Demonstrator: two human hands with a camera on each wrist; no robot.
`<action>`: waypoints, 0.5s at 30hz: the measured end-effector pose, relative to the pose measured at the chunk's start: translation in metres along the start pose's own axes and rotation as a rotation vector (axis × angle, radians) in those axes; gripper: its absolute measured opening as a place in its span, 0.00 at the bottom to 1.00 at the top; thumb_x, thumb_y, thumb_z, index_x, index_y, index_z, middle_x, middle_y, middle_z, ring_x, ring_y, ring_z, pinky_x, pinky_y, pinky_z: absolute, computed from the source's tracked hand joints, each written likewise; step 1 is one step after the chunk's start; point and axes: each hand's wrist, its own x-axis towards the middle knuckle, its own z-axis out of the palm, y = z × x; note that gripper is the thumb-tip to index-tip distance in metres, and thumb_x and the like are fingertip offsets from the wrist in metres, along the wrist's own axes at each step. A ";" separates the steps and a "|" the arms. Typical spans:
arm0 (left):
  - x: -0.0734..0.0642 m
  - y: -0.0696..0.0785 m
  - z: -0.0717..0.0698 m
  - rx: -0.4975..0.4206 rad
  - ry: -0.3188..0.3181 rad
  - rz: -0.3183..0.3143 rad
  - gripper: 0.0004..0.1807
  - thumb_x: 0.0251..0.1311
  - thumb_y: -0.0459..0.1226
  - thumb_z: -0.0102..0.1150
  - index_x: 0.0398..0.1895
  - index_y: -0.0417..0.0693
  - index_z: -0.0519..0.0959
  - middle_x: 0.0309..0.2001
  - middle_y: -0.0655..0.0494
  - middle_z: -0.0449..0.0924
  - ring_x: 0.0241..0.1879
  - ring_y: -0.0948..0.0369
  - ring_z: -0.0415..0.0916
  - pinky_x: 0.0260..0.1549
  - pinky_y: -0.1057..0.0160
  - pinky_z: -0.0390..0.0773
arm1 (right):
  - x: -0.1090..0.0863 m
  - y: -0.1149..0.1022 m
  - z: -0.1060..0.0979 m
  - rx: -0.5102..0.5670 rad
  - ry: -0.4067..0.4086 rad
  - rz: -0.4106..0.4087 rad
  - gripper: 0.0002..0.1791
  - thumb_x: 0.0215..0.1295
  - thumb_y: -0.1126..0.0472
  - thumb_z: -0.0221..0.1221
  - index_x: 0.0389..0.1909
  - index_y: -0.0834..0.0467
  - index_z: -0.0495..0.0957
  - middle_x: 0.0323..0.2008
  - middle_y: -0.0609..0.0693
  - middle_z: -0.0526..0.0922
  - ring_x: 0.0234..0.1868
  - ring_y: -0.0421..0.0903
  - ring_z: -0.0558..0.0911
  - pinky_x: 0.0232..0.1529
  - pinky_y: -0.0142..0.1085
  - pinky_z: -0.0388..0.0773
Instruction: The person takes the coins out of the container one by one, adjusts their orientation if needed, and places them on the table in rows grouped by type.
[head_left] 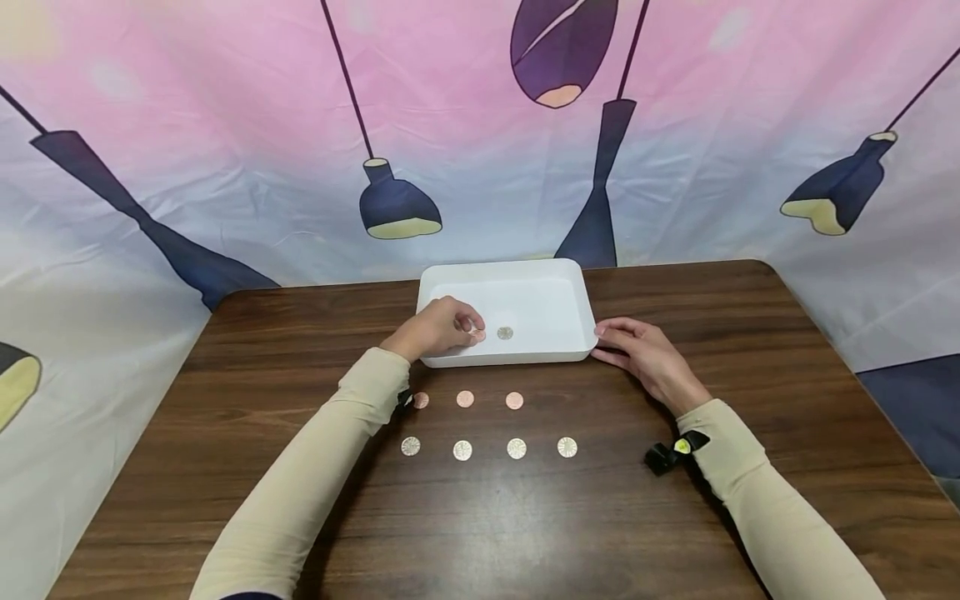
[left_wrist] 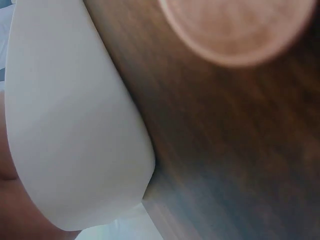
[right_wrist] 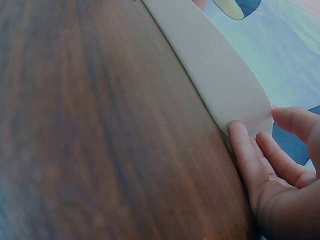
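Observation:
My left hand (head_left: 438, 325) reaches over the near left wall of a white tray (head_left: 525, 292), its fingertips low inside. Between thumb and fingers it pinches a copper-coloured coin (head_left: 478, 336), partly covered by the fingers. Just right of them, a silver-coloured coin (head_left: 505, 333) lies flat on the tray floor. My right hand (head_left: 645, 354) is at the tray's near right corner, fingers extended against the outside. In the right wrist view, fingertips (right_wrist: 237, 129) touch the tray's wall (right_wrist: 220, 75) low down, and another fingertip meets its rim.
In front of the tray lies a row of copper-coloured coins (head_left: 465, 399), the leftmost beside my left wrist. Nearer me runs a row of several silver-coloured coins (head_left: 462, 450). The brown wooden table (head_left: 300, 350) ends at a patterned cloth (head_left: 300, 192) behind the tray.

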 end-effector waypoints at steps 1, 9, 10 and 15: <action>0.000 0.000 -0.001 -0.001 -0.007 0.001 0.10 0.71 0.37 0.68 0.50 0.43 0.87 0.41 0.51 0.82 0.42 0.57 0.75 0.46 0.59 0.77 | 0.000 0.000 0.000 0.000 -0.001 0.000 0.16 0.79 0.66 0.58 0.60 0.72 0.72 0.52 0.54 0.77 0.50 0.40 0.84 0.59 0.36 0.82; -0.005 0.002 -0.006 0.047 -0.109 -0.002 0.08 0.72 0.35 0.61 0.49 0.41 0.77 0.40 0.52 0.73 0.42 0.56 0.71 0.46 0.58 0.72 | 0.001 0.000 0.003 -0.008 -0.014 0.000 0.18 0.79 0.64 0.58 0.61 0.71 0.72 0.53 0.53 0.77 0.51 0.39 0.85 0.58 0.36 0.82; -0.005 0.002 -0.006 0.042 -0.108 -0.001 0.08 0.72 0.35 0.60 0.48 0.41 0.77 0.39 0.52 0.72 0.41 0.56 0.70 0.45 0.58 0.71 | 0.001 0.000 0.003 -0.008 -0.016 -0.003 0.18 0.79 0.64 0.59 0.61 0.71 0.72 0.53 0.53 0.78 0.51 0.39 0.85 0.59 0.36 0.82; -0.004 0.000 -0.002 0.001 -0.091 0.066 0.05 0.73 0.33 0.60 0.45 0.42 0.74 0.39 0.52 0.75 0.40 0.57 0.70 0.44 0.59 0.72 | 0.000 0.001 0.001 -0.011 -0.008 -0.007 0.17 0.79 0.64 0.59 0.61 0.71 0.72 0.53 0.53 0.78 0.50 0.39 0.84 0.58 0.36 0.82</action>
